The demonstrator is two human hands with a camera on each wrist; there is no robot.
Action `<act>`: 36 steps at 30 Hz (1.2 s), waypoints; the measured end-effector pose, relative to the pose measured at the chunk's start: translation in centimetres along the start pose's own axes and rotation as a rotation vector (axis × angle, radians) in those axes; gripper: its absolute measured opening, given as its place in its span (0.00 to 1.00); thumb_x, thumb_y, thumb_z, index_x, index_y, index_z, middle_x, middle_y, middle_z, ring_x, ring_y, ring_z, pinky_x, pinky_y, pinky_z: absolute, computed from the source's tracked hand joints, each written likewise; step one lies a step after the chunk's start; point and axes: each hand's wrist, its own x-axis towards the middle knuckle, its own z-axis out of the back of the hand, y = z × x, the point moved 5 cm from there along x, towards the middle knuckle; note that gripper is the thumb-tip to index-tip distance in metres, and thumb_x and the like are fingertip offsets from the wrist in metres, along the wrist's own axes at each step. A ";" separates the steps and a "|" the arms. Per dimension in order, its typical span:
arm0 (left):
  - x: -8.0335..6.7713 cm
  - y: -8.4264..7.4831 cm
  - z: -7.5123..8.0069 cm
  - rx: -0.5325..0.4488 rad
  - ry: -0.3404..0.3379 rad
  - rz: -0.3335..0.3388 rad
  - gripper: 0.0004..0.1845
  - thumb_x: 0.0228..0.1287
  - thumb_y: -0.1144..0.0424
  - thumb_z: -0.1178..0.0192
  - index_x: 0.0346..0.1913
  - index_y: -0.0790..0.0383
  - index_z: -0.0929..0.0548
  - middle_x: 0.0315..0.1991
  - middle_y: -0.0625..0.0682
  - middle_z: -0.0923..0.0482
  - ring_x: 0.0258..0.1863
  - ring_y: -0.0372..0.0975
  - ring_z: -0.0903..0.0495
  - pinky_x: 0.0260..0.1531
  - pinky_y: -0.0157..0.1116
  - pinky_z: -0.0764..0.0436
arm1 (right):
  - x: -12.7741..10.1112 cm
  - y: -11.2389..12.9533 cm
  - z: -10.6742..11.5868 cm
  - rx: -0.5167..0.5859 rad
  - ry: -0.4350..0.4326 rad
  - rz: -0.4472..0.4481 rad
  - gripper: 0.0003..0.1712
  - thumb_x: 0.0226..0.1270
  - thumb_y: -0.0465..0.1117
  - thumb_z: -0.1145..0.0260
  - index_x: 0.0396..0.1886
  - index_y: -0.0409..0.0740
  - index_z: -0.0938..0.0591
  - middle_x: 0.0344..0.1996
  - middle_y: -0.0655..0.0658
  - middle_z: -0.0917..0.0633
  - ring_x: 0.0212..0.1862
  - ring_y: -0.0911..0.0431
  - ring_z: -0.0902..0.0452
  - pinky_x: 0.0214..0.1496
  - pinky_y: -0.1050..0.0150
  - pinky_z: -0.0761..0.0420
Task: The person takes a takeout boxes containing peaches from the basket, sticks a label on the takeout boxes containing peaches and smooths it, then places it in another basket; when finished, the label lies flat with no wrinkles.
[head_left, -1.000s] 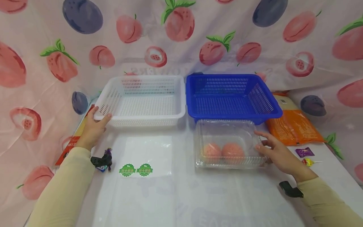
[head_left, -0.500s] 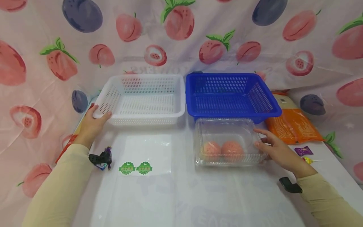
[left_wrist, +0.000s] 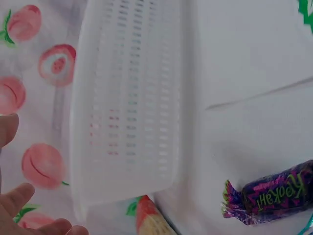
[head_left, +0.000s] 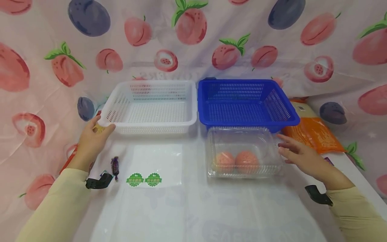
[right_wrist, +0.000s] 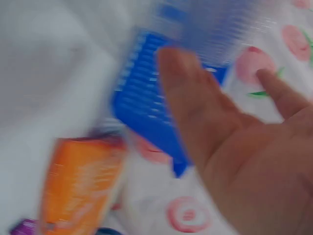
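Note:
My left hand (head_left: 92,144) is at the front left corner of a white plastic basket (head_left: 154,125), fingers spread, thumb tip right at the rim. In the left wrist view its fingertips (left_wrist: 54,227) show beside the basket, around nothing. A clear lidded plastic box (head_left: 242,137) holding two round pink things (head_left: 246,162) sits in front of a blue basket (head_left: 249,123). Just right of the box is my right hand (head_left: 308,163), fingers extended and holding nothing. The right wrist view is blurred, with the open palm (right_wrist: 259,147) before the blue basket.
A clear sheet with green round stickers (head_left: 153,179) lies front left, beside a purple wrapped candy (head_left: 115,167). An orange package (head_left: 317,134) lies at right, with a small purple packet (head_left: 329,161) mostly behind the right hand. Behind my left hand is a red bag (head_left: 71,158).
The right hand has let go of the box's right side and moved a little right. My left hand has shifted slightly left and down, loosening from the white basket's corner. Box and baskets stay put.

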 end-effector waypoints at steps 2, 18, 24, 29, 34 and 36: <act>-1.0 -0.2 0.2 -0.002 0.010 -0.015 0.51 0.66 0.33 0.44 0.82 0.49 0.57 0.79 0.64 0.59 0.74 0.63 0.51 0.63 0.69 0.41 | 0.1 0.9 0.6 -0.053 -0.042 0.002 0.39 0.81 0.54 0.48 0.80 0.39 0.47 0.67 0.22 0.34 0.60 0.28 0.28 0.53 0.37 0.21; -7.1 0.2 -1.6 -0.008 0.165 -0.247 0.47 0.72 0.53 0.38 0.81 0.61 0.57 0.79 0.64 0.54 0.76 0.59 0.51 0.68 0.62 0.45 | 0.8 11.2 -2.1 0.007 -0.225 0.201 0.35 0.75 0.51 0.38 0.75 0.41 0.33 0.67 0.36 0.27 0.64 0.39 0.27 0.59 0.40 0.25; -8.5 1.9 -3.2 0.059 0.286 -0.199 0.49 0.69 0.54 0.35 0.80 0.64 0.54 0.78 0.67 0.54 0.75 0.63 0.51 0.64 0.61 0.38 | 1.7 14.6 -5.4 0.149 -0.152 0.328 0.31 0.73 0.41 0.35 0.73 0.41 0.31 0.68 0.40 0.26 0.65 0.43 0.26 0.61 0.51 0.24; -9.0 2.9 -4.2 0.068 0.310 -0.162 0.50 0.67 0.53 0.33 0.80 0.65 0.53 0.78 0.68 0.53 0.74 0.63 0.49 0.64 0.60 0.37 | 2.5 16.5 -8.5 0.189 -0.109 0.424 0.32 0.69 0.37 0.32 0.71 0.38 0.29 0.68 0.39 0.26 0.68 0.46 0.31 0.67 0.49 0.28; -9.1 3.1 -4.7 0.023 0.328 -0.170 0.49 0.66 0.57 0.32 0.79 0.67 0.52 0.77 0.67 0.51 0.75 0.61 0.49 0.67 0.59 0.41 | 2.9 18.2 -11.9 0.212 -0.044 0.504 0.34 0.66 0.37 0.29 0.70 0.36 0.28 0.67 0.39 0.25 0.68 0.47 0.31 0.67 0.49 0.28; -9.1 3.4 -4.9 -0.003 0.343 -0.169 0.48 0.67 0.57 0.33 0.79 0.68 0.51 0.77 0.67 0.51 0.75 0.60 0.50 0.68 0.58 0.42 | 3.1 18.8 -13.2 0.198 -0.009 0.506 0.35 0.66 0.40 0.28 0.71 0.38 0.28 0.67 0.41 0.25 0.68 0.49 0.31 0.66 0.51 0.28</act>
